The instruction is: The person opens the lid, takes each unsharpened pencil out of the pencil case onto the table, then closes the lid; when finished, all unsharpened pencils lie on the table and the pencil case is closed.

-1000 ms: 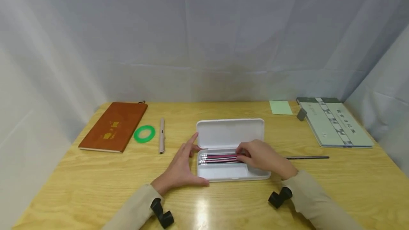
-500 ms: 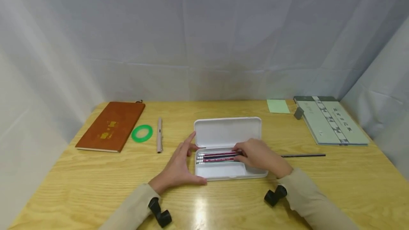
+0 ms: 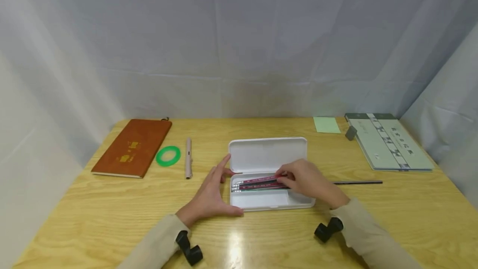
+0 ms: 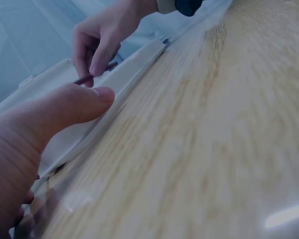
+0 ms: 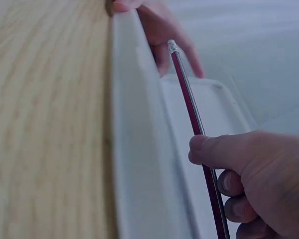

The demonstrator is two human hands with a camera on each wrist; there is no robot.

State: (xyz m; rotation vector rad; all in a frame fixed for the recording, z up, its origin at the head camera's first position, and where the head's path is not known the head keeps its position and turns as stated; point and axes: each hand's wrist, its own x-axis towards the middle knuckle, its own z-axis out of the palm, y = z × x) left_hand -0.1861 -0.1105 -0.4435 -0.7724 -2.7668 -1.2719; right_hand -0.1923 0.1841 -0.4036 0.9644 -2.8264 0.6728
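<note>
A white pencil case (image 3: 267, 199) lies open on the table, its lid (image 3: 267, 155) tipped back. Several dark red and dark pencils with silvery ends (image 3: 257, 186) lie in its rear part, now slightly fanned. My right hand (image 3: 304, 177) pinches a dark red pencil (image 5: 188, 94) between thumb and fingers above the case; its white eraser end points toward the left hand. Spread around the case's left end, my left hand (image 3: 210, 198) rests its thumb (image 4: 97, 99) on the front edge, while its index finger touches the lid's left side.
A dark thin rod (image 3: 360, 182) extends right from behind the right wrist. Left are a light pen (image 3: 188, 159), green tape ring (image 3: 168, 156) and brown notebook (image 3: 132, 148). Right are green sticky notes (image 3: 326, 125), a grey block (image 3: 351, 133) and a pale green book (image 3: 390, 142).
My right hand has risen slightly, and the pencils under it have gone from lying parallel to fanned and tilted. The left hand stays at the case's left end.
</note>
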